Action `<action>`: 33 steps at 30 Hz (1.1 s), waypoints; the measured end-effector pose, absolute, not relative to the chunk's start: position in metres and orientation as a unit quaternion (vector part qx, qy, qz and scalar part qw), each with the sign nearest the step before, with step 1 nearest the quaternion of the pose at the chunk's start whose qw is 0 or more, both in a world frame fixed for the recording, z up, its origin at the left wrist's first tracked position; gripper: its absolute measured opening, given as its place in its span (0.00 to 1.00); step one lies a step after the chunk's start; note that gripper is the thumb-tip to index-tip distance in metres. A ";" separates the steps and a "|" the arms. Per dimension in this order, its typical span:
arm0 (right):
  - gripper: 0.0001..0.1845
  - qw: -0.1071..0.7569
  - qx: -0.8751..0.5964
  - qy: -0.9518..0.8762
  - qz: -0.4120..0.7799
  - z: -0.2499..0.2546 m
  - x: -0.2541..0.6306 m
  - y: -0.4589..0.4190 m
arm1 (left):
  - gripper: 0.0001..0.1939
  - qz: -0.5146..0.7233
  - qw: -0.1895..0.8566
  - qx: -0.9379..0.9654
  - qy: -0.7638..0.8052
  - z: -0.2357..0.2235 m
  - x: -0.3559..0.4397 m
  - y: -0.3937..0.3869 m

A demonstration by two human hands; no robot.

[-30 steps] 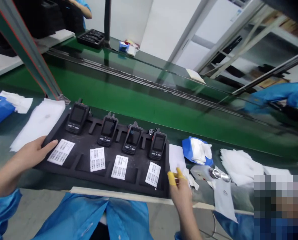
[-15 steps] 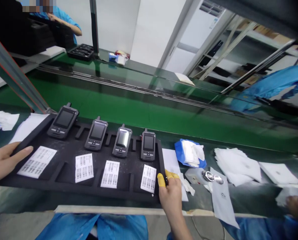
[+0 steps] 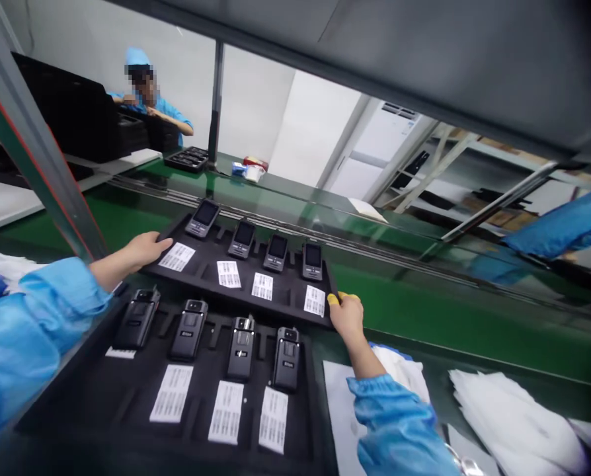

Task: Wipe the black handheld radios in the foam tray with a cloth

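Holding a shallow, matte black foam tray (image 3: 246,299) by its two short ends, with the left hand (image 3: 144,252) clamped on the left end, thumb over the rim, and the right hand (image 3: 348,318) clamped on the right end, with yellow covers (image 3: 332,299) on the fingertips. Stretched level with both grips, just beyond a second black foam tray (image 3: 92,393) and over the smooth green belt (image 3: 434,337); cannot tell whether lifted clear or touching below. Carrying four dark grey, boxy handheld devices (image 3: 275,252) in a row, with flat glossy screens up and buttons beneath, and, nearer, four flat white paper labels (image 3: 262,287) printed with dense black codes. Showing in the nearer tray raised dividers, four upturned device backs (image 3: 190,330) and white code sheets (image 3: 171,394), with the leftmost mostly covered. Covered at both forearms by crinkled, shiny blue sleeves (image 3: 399,423). Fanned to the right, in thin white sheets (image 3: 516,413).
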State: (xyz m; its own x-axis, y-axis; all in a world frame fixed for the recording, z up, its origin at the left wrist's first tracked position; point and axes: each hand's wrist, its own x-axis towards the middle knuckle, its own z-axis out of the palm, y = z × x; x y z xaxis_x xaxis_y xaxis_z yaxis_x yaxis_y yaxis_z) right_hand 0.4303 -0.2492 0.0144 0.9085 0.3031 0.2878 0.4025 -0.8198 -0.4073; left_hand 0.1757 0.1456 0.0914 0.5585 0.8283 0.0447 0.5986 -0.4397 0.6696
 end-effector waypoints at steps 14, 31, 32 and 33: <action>0.19 0.181 -0.982 -0.050 0.034 -0.022 0.527 -0.190 | 0.17 0.101 0.300 0.843 0.434 0.025 0.303 0.176; 0.30 0.324 -0.926 -0.185 -0.053 0.053 0.343 -0.316 | 0.23 0.260 0.303 0.880 0.257 0.101 0.140 0.088; 0.31 0.323 -0.930 -0.172 -0.041 0.045 0.323 -0.326 | 0.24 0.259 0.297 0.882 0.257 0.098 0.119 0.074; 0.32 0.321 -0.933 -0.159 -0.025 0.036 0.304 -0.335 | 0.24 0.253 0.287 0.887 0.258 0.093 0.098 0.060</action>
